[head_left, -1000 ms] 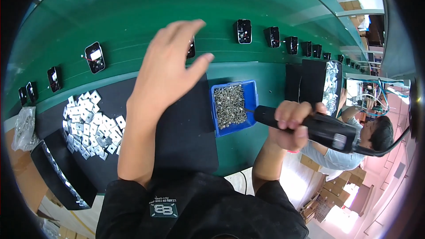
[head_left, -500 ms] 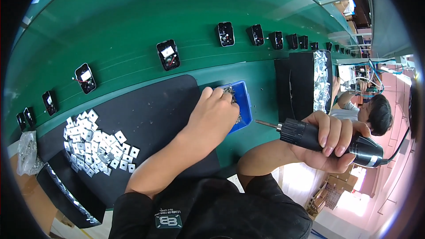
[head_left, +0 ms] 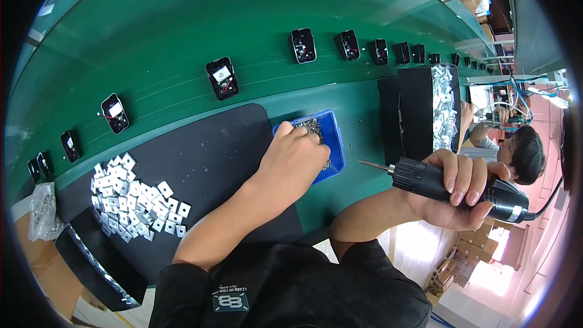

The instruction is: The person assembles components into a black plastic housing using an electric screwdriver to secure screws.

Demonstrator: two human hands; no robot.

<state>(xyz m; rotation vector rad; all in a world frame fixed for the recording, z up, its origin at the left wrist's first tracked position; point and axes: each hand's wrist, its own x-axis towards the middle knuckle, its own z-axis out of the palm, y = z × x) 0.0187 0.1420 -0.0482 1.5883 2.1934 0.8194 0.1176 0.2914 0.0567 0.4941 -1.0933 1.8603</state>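
My left hand (head_left: 293, 157) reaches into a small blue bin (head_left: 338, 146) of small metal screws (head_left: 312, 126). Its fingers are curled and closed among them, with the tips hidden, so what they pinch does not show. In my right hand (head_left: 452, 182) is a black corded electric screwdriver (head_left: 414, 177), held level, its bit (head_left: 373, 164) pointing left toward the bin but apart from it. Left of my left forearm, a pile of silvery square plates with centre holes (head_left: 136, 197) lies on a black mat (head_left: 206, 140).
Along the green belt (head_left: 261, 18) stand several open black housings (head_left: 223, 79) with wires inside. A black box of shiny pieces (head_left: 445, 106) stands right of the bin. At lower left are another black box (head_left: 100, 267) and a plastic bag (head_left: 42, 209). A co-worker (head_left: 525, 155) sits at right.
The housings on the belt have shifted slightly left. My right hand and the screwdriver have moved a little right. My left hand stays in the bin, nearly in place.
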